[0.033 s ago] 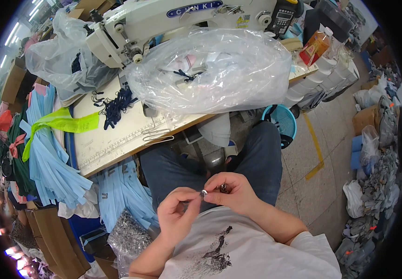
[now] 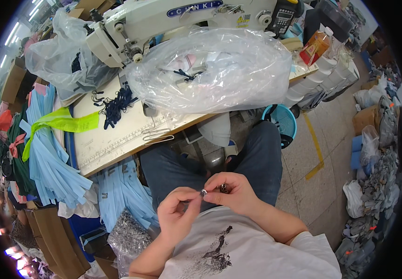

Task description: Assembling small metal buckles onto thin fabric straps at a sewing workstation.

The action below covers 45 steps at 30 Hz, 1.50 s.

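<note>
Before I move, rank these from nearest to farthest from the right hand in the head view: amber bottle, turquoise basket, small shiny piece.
1. Small shiny piece: at the fingertips of the right hand, on its left side.
2. Turquoise basket: ahead and to the right.
3. Amber bottle: farther ahead, also right.

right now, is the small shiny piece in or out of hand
In: left hand and right hand both pinch the shiny piece.

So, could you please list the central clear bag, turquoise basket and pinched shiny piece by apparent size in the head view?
Central clear bag, largest
Turquoise basket
Shiny piece, smallest, between the left hand and right hand
</note>
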Tool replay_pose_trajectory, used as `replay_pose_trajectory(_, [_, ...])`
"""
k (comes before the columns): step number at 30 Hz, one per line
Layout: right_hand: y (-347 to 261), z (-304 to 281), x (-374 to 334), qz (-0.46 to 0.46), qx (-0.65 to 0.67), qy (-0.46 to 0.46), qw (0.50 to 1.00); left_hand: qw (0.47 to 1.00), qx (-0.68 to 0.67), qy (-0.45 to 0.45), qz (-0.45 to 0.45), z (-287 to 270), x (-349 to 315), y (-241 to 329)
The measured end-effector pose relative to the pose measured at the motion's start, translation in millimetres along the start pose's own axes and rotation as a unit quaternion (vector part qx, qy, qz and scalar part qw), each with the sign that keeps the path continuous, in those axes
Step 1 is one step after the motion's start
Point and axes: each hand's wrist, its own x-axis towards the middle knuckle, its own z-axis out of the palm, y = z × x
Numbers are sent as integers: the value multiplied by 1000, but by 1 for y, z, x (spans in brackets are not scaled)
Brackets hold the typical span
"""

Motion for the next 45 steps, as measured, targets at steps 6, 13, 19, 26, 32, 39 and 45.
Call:
replay_pose_trajectory(6, [0,2,1,-64,-53,15,996,1000,23,13,3,1,0,-1])
replay_pose_trajectory(13, [4,1,2,-88,-66,8,994,999,-16,18,-29,1,0,-2])
replay_pose_trajectory(19, [-5,1,3,-70,-88,4,994,998,23,20,-50,0,0,4])
replay_pose_trajectory(26, [-6,0,2,-30,-55,-22,998,991,133,-7,12,-5,5,1])
replay_pose_trajectory(32, [-8,1,0,57,-7,-18,998,942,283,-8,181,0,11,2])
replay_pose_trajectory(39, [-10,14,1,43,6,58,997,917,305,18,256,-1,15,-6])
replay_pose_trajectory(45, [-6,16,2,79,87,54,992,983,98,-7,155,-5,9,-20])
